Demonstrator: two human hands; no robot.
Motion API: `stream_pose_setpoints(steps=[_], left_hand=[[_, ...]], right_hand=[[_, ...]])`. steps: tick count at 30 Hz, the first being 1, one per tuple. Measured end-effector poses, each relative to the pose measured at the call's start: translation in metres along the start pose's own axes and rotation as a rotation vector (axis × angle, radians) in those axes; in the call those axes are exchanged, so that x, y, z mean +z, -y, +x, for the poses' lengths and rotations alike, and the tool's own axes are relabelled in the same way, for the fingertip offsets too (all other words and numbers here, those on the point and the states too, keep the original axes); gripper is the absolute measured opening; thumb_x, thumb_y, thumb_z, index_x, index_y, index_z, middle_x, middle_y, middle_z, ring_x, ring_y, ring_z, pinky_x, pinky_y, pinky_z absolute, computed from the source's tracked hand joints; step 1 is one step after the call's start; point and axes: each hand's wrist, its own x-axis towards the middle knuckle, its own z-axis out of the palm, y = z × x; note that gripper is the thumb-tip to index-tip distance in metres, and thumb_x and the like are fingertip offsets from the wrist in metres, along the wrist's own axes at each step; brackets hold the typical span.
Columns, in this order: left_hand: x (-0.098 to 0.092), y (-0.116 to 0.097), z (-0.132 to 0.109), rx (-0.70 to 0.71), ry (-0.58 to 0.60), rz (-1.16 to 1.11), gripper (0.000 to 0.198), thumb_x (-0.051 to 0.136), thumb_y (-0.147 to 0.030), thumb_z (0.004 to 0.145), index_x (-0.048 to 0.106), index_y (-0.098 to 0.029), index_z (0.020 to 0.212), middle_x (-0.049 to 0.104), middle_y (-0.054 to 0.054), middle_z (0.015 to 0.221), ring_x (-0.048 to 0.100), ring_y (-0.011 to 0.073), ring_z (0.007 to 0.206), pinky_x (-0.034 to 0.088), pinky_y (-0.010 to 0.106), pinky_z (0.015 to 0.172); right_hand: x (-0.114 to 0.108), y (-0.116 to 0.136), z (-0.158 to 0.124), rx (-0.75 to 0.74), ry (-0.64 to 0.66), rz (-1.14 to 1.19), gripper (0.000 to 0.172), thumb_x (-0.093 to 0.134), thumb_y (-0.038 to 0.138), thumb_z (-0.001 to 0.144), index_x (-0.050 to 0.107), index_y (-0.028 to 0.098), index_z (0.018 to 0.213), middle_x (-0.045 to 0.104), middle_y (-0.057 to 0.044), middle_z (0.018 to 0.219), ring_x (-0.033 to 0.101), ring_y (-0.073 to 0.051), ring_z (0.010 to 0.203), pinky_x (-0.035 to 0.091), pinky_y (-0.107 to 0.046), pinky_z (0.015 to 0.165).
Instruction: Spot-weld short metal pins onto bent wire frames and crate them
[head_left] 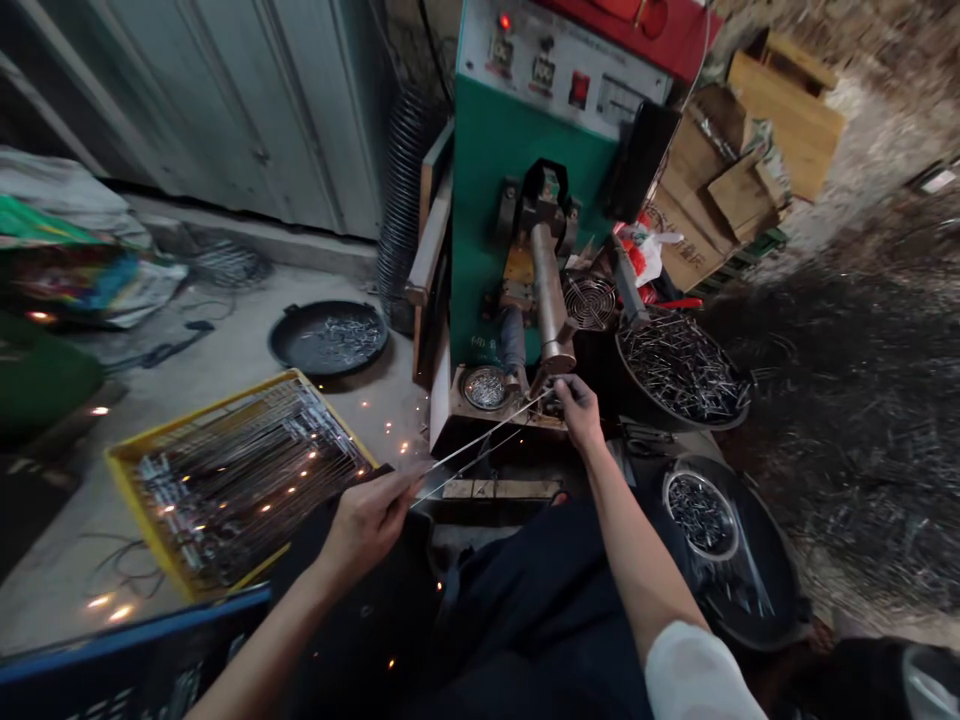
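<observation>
My left hand (367, 525) is closed around the near end of a thin metal rod (480, 436). From there the rod slants up and right to the tips of a spot welder (480, 160). At the rod's far end, my right hand (579, 412) pinches thumb and fingers together, just below the welder's thick metal arm (550, 295). What that pinch holds is too small to make out. A second thin line runs below the rod. Beside the welding tips sits a round dish (466, 388) of small metal pieces. Bright sparks fly over to the left.
Left of me stands a yellow crate (126, 490) of long metal rods, with a black pan (289, 350) behind it. On the right are a black tub (739, 415) of metal pieces and a bowl (731, 535) on a dark tray (780, 590). A blue crate (150, 640) fills the lower left.
</observation>
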Motion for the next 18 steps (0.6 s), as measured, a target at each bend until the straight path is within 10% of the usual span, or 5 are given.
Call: stream_pose_setpoints(steps=[18], left_hand=[[0.003,0.010,0.025,-0.048,0.018,-0.029,0.025,0.054,-0.025,0.097,0.074,-0.017,0.109,0.079,0.007,0.097,0.076,0.0188,0.079,0.060,0.023,0.072]], right_hand=[[-0.003,0.006,0.013,-0.041,-0.090,0.046,0.034,0.074,0.051,0.078,0.069,0.018,0.076,0.066,0.001,0.067,0.059,-0.013,0.060,0.049,-0.024,0.060]])
